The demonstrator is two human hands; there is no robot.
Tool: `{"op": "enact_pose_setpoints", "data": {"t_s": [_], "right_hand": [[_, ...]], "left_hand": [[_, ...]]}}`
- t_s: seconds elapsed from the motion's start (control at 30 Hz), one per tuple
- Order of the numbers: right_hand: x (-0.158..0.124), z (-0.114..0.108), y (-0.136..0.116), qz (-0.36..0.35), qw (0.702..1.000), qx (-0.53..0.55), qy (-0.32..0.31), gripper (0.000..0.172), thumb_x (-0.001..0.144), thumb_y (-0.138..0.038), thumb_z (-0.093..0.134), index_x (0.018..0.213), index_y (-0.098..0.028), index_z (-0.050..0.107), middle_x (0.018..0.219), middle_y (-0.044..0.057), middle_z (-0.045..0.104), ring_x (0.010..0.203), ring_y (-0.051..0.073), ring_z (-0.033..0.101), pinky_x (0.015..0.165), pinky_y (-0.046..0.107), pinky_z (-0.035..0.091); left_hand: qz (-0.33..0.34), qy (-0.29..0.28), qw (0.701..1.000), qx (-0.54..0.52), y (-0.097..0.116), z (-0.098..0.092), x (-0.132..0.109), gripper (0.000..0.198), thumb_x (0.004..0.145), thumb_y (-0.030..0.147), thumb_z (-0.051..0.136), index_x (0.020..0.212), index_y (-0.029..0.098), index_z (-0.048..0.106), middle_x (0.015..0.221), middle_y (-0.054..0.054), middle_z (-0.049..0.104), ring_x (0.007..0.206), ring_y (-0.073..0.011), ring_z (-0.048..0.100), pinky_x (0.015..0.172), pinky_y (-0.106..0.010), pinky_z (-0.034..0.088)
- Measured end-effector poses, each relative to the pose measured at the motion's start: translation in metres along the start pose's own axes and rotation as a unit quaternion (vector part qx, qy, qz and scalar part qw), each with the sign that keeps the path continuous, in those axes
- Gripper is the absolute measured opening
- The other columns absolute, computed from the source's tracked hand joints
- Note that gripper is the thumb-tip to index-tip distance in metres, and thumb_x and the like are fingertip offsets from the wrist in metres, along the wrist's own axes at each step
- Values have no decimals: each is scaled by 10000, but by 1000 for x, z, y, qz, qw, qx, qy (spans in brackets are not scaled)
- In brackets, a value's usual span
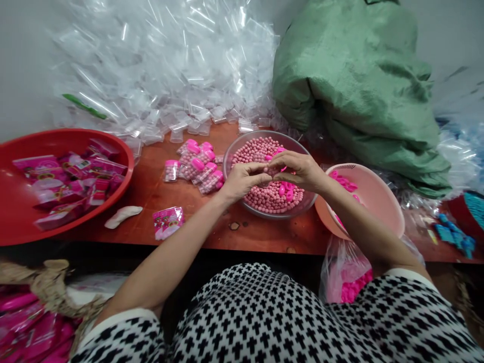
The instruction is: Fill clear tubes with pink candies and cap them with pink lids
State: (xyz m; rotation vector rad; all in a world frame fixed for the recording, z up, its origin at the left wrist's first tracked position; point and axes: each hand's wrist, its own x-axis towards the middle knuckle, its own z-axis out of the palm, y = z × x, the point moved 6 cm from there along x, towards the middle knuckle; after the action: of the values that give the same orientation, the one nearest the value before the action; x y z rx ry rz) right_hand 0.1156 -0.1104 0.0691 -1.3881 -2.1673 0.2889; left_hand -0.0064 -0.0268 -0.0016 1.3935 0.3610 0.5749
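Note:
Over a grey bowl (278, 216) of small pink balls (260, 202), my two hands meet at the fingertips. My left hand (247, 177) is closed in a pinch, thumb against fingers. My right hand (297, 169) is also closed, its fingers curled around something small and pinkish that they mostly hide. Bright pink caps (286, 190) lie on the balls below the right hand. Left of the bowl, a cluster of small clear containers (200, 165) filled with pink balls and closed with pink caps rests on the table.
A red basin (126, 174) with pink packets stands left; a pink bowl (381, 201) with pink pieces stands right. Clear plastic containers (170, 60) are heaped behind, beside a green sack (363, 85). Printed cards (168, 222) and a white object (123, 216) lie near the table's front edge.

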Motion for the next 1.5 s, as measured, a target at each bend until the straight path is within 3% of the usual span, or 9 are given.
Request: {"op": "enact_pose_setpoints", "data": {"t_s": [0.17, 0.33, 0.5, 0.67, 0.77, 1.13, 1.3, 1.4, 1.5], "right_hand": [[5, -5, 5, -2, 1000, -6, 11, 195, 936, -389, 698, 992, -209, 749, 992, 71, 735, 907, 188, 680, 809, 307, 532], [-10, -11, 32, 170, 985, 33, 19, 159, 912, -327, 691, 916, -173, 731, 731, 11, 704, 644, 147, 654, 646, 257, 496], [-41, -20, 50, 314, 926, -212, -2, 229, 882, -264, 705, 1091, -178, 742, 1164, 111, 745, 958, 244, 702, 798, 336, 503], [-51, 14, 45, 399, 868, -258, -144, 251, 979, -368, 611, 1058, -162, 729, 1096, 135, 762, 987, 289, 710, 790, 360, 497], [-47, 25, 46, 430, 841, -294, -146, 394, 997, -472, 569, 1161, -130, 674, 1199, 186, 728, 1044, 341, 702, 790, 390, 502], [-31, 18, 69, 393, 893, -218, 15, 216, 936, -349, 653, 1043, -179, 731, 1043, 118, 769, 957, 285, 715, 837, 381, 519], [-33, 4, 65, 332, 912, 106, 215, 298, 781, -424, 797, 932, -172, 751, 901, 51, 755, 775, 192, 693, 760, 339, 570], [-24, 4, 50, 279, 897, 264, 218, 430, 712, -520, 855, 968, -188, 762, 903, 29, 755, 779, 171, 692, 762, 323, 585], [-12, -2, 28, 215, 936, 209, 185, 398, 723, -502, 866, 953, -187, 787, 926, 42, 770, 845, 177, 693, 798, 306, 559]], "left_hand": [[38, -2, 999, 35, 5, -2, 8, 379, 658, 411, 849, 908, 129, 809, 908, -66, 770, 829, -206, 698, 784, -328, 578], [71, 37, 996, 29, 9, -10, 13, 336, 691, 388, 848, 918, 146, 800, 939, -64, 780, 825, -186, 695, 794, -322, 585], [51, 72, 996, -31, 0, -11, 8, 387, 717, 438, 856, 953, 147, 757, 911, -56, 760, 747, -145, 674, 720, -284, 594], [21, 54, 995, -83, -10, 1, 6, 487, 683, 520, 879, 951, 152, 704, 903, -52, 740, 775, -152, 682, 691, -274, 605], [13, 60, 995, -83, -12, 3, 8, 482, 669, 501, 888, 941, 155, 693, 894, -49, 739, 783, -163, 690, 691, -286, 613], [0, 70, 992, -107, -11, 1, 7, 448, 656, 456, 890, 927, 156, 697, 845, -23, 717, 714, -126, 648, 674, -262, 595], [24, 61, 996, -64, -14, 1, 8, 407, 706, 463, 842, 964, 165, 740, 918, -40, 734, 774, -149, 662, 718, -283, 586], [45, 57, 997, -2, -15, 1, 7, 400, 763, 429, 798, 1052, 154, 769, 968, -65, 756, 847, -182, 680, 779, -316, 577], [62, 49, 996, 42, -12, 2, 3, 359, 799, 394, 774, 1063, 151, 786, 1025, -87, 776, 938, -220, 702, 864, -347, 566]]}}
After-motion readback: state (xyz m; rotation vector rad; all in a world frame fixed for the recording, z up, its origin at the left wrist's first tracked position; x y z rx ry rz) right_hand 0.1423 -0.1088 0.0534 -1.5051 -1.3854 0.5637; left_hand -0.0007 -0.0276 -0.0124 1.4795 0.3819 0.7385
